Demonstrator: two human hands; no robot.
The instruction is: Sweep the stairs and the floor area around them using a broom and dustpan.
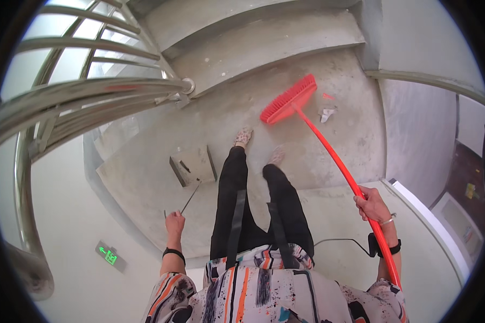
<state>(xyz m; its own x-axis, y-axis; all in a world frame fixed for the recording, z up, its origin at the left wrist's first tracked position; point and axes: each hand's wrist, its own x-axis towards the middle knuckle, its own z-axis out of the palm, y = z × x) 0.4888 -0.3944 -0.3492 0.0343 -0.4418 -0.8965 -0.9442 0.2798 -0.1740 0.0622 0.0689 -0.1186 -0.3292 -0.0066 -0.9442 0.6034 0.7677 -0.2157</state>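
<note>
My right hand (372,205) grips the red handle of a push-style broom (335,155), which runs back along my forearm. Its broad head with red bristles is on the grey floor, ahead of my feet. To the right of the broom head lie a crumpled white scrap (327,114) and a small red scrap (328,96). My left hand (175,223) is closed around the thin handle of a dustpan (198,161) on the floor left of my legs. A dark elongated piece or mark shows on the pan's surface; I cannot tell which.
Concrete steps (262,56) rise ahead. A metal stair railing (105,91) stands at the left, near a wall with a lit green exit sign (108,253). On the right are a wall (414,133) and a white-edged frame (428,226). A cable runs to my right wrist.
</note>
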